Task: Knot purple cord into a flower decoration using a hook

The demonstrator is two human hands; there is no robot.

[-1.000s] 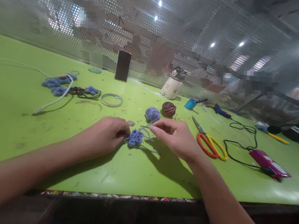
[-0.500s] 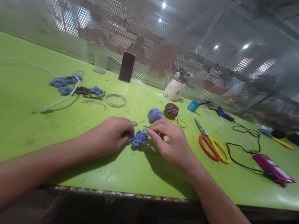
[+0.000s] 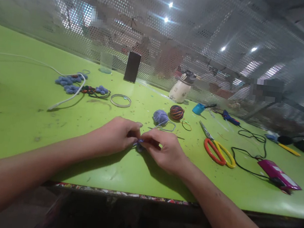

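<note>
Clamps grip of left hand (image 3: 121, 134) and right hand (image 3: 166, 148) on purple yarn piece (image 3: 139, 147), mostly hidden, over surface (image 3: 123, 176), seemingly for steadiness | has yarn ball (image 3: 160, 117) near, just beyond | has scissors (image 3: 213, 140) off right, likely for easy reach

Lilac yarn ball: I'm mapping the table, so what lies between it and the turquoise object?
In the head view, the multicoloured yarn ball lies between the lilac ball and turquoise object.
</note>
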